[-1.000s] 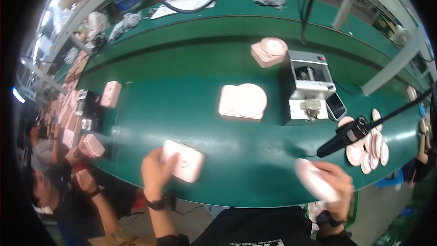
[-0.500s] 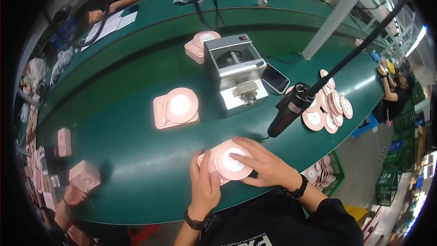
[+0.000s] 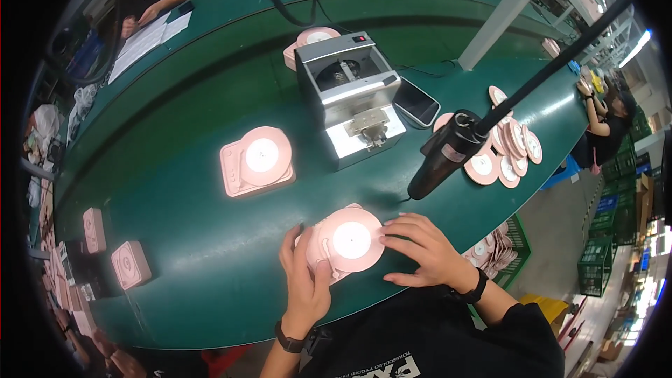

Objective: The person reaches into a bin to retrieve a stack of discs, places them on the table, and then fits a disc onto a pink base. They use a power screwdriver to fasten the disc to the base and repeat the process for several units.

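A pink toy record player [image 3: 323, 260] with a pink disc [image 3: 352, 240], white in its middle, lies at the bench's near edge. My left hand [image 3: 306, 280] grips its left side, thumb on top by the small tone arm. At the disc's right rim is my right hand [image 3: 424, 252], fingers stretched and apart, fingertips at or just off the edge. Above them hangs a black electric screwdriver [image 3: 448, 157], its tip close behind the disc. Farther left sits another pink record player [image 3: 257, 161] with its own disc.
A grey metal screw feeder [image 3: 353, 101] stands mid-bench, with a phone [image 3: 417, 103] beside it and a pink unit [image 3: 318, 36] behind. Loose pink discs [image 3: 507, 150] pile at right; a green crate [image 3: 514, 259] holds more below. Pink boxes [image 3: 131, 264] stand left. Co-workers sit around.
My right hand has drawn back from the disc's top to its right rim. At left, a co-worker's hand has let go of a pink box, which now stands on the bench.
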